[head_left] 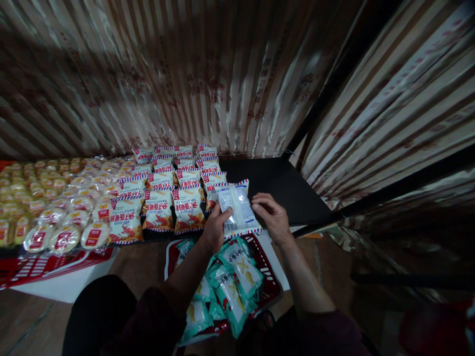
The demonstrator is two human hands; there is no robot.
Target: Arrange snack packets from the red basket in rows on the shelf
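My left hand (215, 228) is closed on the lower left side of a snack bag (239, 210), thumb on top. The bag's printed back faces me, with a barcode near its bottom edge and a striped border. My right hand (272, 217) is just right of the bag, fingers bent and apart; whether the fingertips touch its edge I cannot tell. Rows of matching snack bags (188, 208) stand front side out on the black shelf (274, 185), left of the held bag. Below my hands, green snack packets (232, 291) fill a red basket (272, 291).
Round wrapped crackers (65, 239) and yellow packaged snacks (27, 185) cover the shelf's left part. A red crate (67, 264) sits under that end. Pleated printed sheeting (222, 74) hangs behind the shelf. A dark frame bar (389, 188) runs along the right.
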